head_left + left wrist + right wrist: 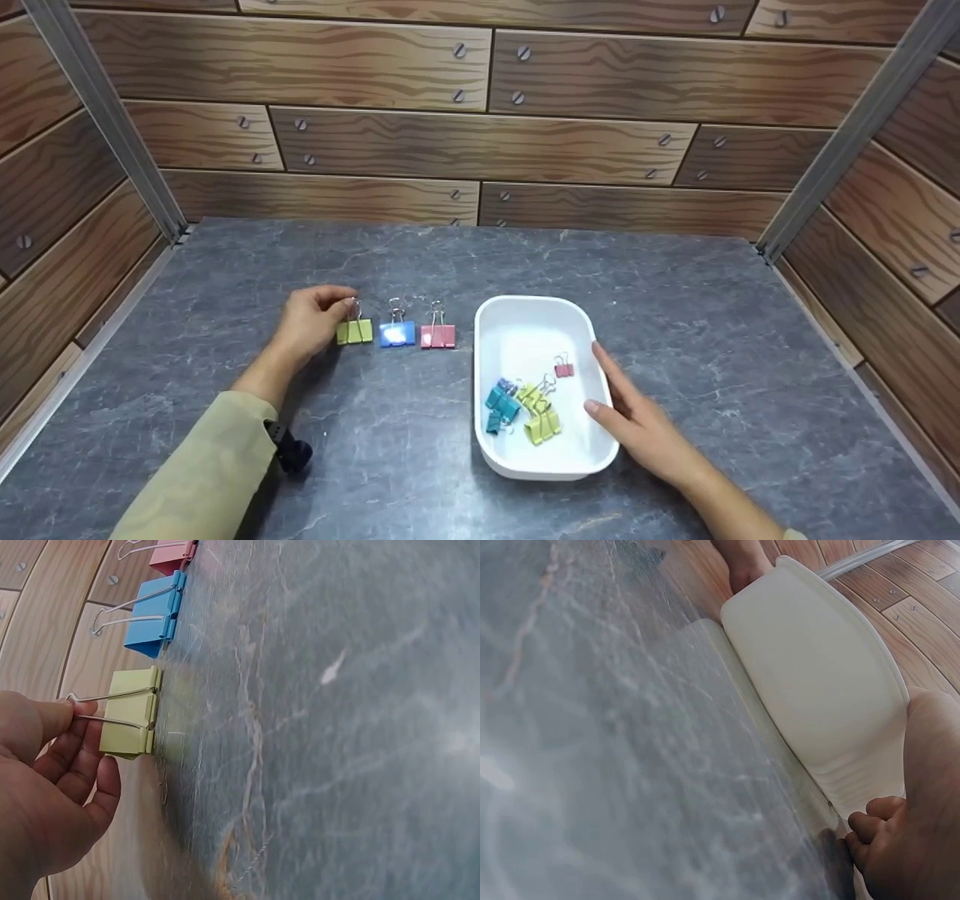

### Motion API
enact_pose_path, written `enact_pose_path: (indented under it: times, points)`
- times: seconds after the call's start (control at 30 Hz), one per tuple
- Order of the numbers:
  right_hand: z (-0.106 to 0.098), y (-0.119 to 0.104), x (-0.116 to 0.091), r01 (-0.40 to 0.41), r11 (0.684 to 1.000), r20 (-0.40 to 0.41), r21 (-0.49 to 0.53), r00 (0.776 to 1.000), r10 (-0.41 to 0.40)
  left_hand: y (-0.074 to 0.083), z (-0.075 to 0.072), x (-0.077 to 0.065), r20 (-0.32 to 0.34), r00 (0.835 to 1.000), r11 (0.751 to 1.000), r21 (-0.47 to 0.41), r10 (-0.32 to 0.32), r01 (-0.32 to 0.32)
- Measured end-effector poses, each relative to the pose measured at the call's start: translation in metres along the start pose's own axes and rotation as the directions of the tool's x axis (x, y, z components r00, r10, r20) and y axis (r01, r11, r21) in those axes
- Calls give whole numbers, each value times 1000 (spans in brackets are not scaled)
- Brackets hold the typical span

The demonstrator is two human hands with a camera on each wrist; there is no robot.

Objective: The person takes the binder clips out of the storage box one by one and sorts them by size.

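My left hand pinches the wire handles of a large yellow binder clip between thumb and fingers. In the left wrist view, the yellow clip stands on its edge at the tabletop. To its right in the head view a blue binder clip and a pink binder clip stand in a row, handles up. My right hand holds the right side of a white plastic bin, thumb over the rim. Inside the bin lie several teal binder clips, yellow binder clips and a small pink binder clip.
The grey marbled tabletop runs back to a wood-patterned wall. Metal posts rise at both back corners. A black device sits at the cuff of the left sleeve.
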State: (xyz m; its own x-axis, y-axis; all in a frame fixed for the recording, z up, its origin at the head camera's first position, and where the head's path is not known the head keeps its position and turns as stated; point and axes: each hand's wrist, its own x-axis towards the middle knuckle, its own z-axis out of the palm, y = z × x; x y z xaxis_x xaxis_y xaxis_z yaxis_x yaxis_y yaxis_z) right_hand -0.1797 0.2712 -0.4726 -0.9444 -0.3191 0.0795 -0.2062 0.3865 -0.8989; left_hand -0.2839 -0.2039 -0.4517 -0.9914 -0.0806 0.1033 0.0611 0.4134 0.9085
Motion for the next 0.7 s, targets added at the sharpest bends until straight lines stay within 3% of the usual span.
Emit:
enact_pose_path:
  times: [0.57,0.7]
  points:
    - [1,3,1,-11,1000,2,-7,1000,11,-3,1,2,-9,1000,1000,-26,-17,16]
    - [1,4,1,-10,1000,11,13,1000,10,-3,2,3,3,1000,996,-83,-31,31]
